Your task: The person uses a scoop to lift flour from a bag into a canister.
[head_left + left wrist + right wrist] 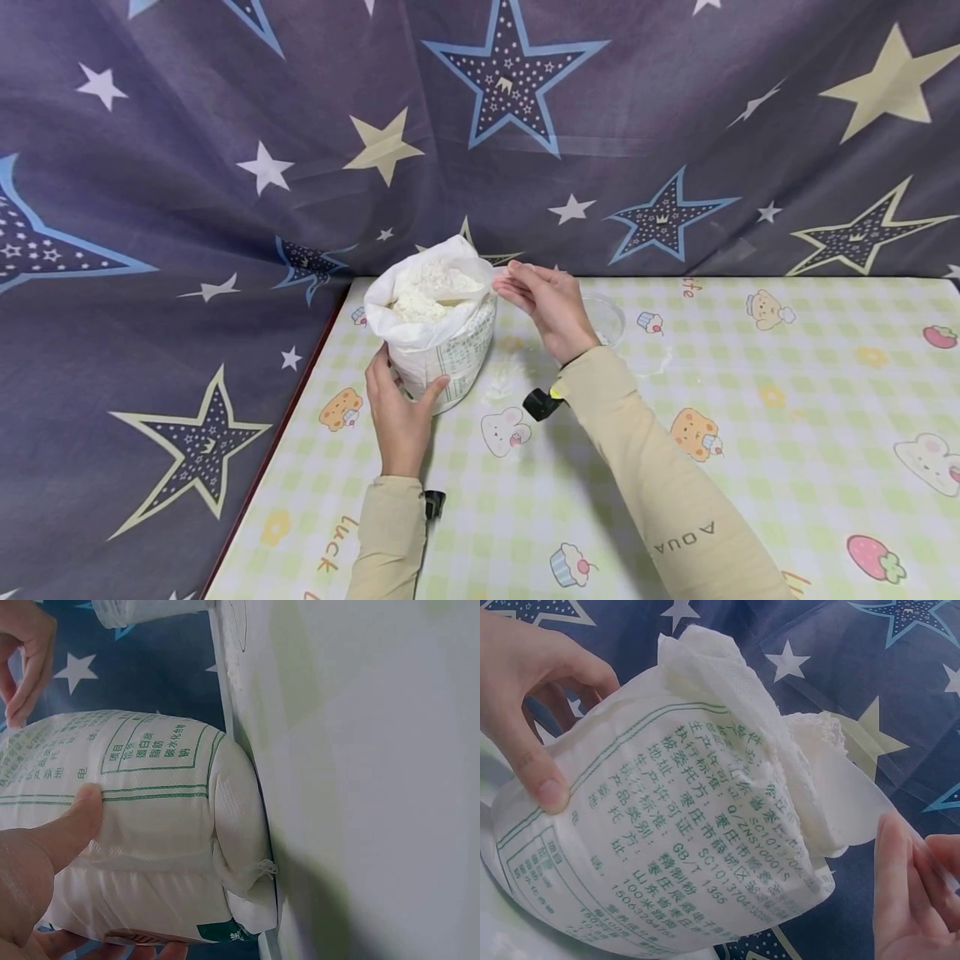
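A white woven flour bag (pixel 457 358) with green print stands at the table's back left, its top rolled open. Loose white flour (pixel 416 300) fills it near the rim. My left hand (pixel 401 417) grips the bag's lower side, thumb on the front and fingers around the left; in the left wrist view the thumb presses the printed cloth. At the bag's right rim, my right hand (pixel 547 308) pinches the thin handle of a white spoon (pixel 851 799). The spoon's bowl reaches into the bag mouth, beside heaped flour; part of it is hidden by the rim.
A clear round container (pixel 609 321) stands behind my right wrist, partly hidden. White powder smears (pixel 506 379) mark the checked tablecloth (pixel 810 350). A dark star-patterned curtain (pixel 645 108) hangs right behind the table and along its left edge.
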Available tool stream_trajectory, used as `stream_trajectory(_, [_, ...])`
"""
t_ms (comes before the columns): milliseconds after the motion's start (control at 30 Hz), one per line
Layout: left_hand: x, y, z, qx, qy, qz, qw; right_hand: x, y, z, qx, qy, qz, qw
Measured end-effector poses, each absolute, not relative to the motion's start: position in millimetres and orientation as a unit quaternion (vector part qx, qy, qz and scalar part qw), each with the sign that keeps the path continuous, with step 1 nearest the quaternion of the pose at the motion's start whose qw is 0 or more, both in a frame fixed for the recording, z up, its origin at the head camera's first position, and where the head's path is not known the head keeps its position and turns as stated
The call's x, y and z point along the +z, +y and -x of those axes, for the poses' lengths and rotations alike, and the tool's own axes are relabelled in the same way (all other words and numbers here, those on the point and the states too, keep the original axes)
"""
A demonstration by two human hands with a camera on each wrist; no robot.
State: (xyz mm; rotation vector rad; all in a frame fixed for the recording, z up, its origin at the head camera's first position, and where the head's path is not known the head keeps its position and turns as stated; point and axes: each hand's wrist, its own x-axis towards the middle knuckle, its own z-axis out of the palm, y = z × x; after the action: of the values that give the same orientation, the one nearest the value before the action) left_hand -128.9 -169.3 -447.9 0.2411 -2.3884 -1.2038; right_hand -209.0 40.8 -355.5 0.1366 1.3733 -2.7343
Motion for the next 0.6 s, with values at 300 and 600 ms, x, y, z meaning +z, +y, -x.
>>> stream_trajectory(300, [-447.5, -169.2, 129.3, -0.437, -0.866, -0.085, 0.229, -358.9, 41.3, 210.7, -0.900, 0.430, -0.052, 0.044])
stream_trajectory(600, [-448.4, -170.2, 129.2, -0.436, -0.867, -0.087, 0.225, -359.2, 41.6, 210.6, -0.902, 0.424, -0.055, 0.050])
